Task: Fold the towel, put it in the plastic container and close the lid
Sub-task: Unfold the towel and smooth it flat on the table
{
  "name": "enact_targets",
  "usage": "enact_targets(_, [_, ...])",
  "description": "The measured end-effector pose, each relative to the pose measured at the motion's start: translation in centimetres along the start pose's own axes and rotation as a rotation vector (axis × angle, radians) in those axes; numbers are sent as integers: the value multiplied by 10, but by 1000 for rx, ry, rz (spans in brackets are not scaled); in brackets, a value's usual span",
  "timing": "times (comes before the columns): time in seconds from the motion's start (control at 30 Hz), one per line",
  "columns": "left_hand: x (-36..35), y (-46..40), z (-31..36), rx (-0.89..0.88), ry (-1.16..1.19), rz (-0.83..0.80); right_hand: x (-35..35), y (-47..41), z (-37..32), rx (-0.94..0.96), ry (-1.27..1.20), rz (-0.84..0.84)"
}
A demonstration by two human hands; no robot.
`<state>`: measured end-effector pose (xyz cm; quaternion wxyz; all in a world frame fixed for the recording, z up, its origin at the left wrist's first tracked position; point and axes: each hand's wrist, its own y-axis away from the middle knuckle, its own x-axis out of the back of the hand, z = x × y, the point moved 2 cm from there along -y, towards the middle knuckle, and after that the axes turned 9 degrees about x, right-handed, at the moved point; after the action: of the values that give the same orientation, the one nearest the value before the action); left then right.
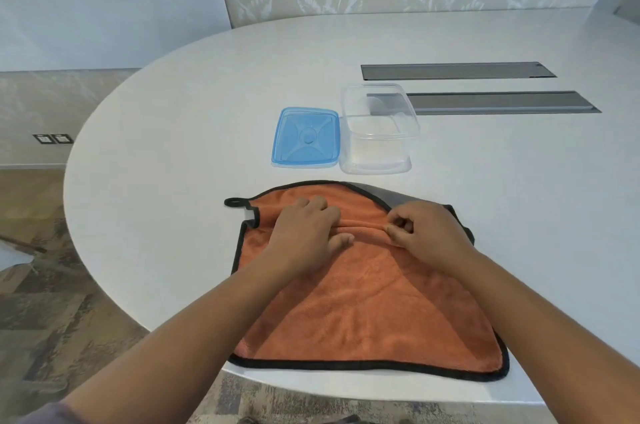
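1. The clear plastic container (379,133) stands open and empty on the white bench (173,133), with its blue lid (305,137) lying flat just beside it.
2. No readable writing shows.
3. The orange towel (367,302) lies spread before you, its far corner turned over grey.
4. Your left hand (306,233) presses flat, fingers loose; your right hand (426,233) pinches a towel ridge.

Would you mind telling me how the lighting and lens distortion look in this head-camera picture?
Head view: soft, even light, no harsh glare; faint shadows under both hands on the towel; wide-angle bending curves the table edge; the clear container is faint against the white top; the picture is slightly soft throughout.
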<state>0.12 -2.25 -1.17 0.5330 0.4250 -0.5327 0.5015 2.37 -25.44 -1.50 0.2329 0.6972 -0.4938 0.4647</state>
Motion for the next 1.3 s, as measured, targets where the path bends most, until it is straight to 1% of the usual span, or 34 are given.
enact_targets(0.1, [-9,2,-8,62,-24,-48,-4,-1,6,-5,55,16])
enact_targets(0.2, [-7,-3,-13,128,3,-176,-1,-3,8,-15,145,6])
enact_targets(0.3, [-6,-6,-13,186,39,-338,-1,-4,9,-66,266,-108])
enact_targets(0.4, [-9,-5,-13,207,53,-449,1,-5,12,-162,286,-256])
enact_targets(0.53, [-15,-2,-17,212,23,-478,5,-4,22,-254,315,-357])
enact_targets(0.63, [-20,-2,-20,206,11,-467,3,-3,18,-248,317,-417])
enact_targets(0.7, [-21,-2,-20,196,20,-442,1,-3,13,-200,277,-474])
enact_targets(0.73, [-22,-1,-20,192,33,-401,-1,-2,11,-179,248,-502])
enact_targets(0.77, [-22,1,-21,190,53,-334,-3,-1,11,-166,226,-519])
enact_targets(0.83, [-22,4,-23,193,116,-142,-6,1,13,-157,218,-505])
enact_targets(0.9, [-22,8,-25,169,152,48,-9,1,16,-160,240,-450])
enact_targets(0.93, [-22,10,-25,149,152,102,-11,2,17,-161,254,-413])
enact_targets(1.03, [-20,15,-22,119,105,104,-16,2,18,-158,286,-298])
enact_targets(1.1, [-20,17,-21,119,75,115,-18,3,19,-159,306,-255])
enact_targets(1.23, [-21,24,-20,83,67,235,-18,5,20,-160,316,-184])
enact_targets(1.3, [-21,30,-19,79,58,246,-18,7,19,-158,315,-170])
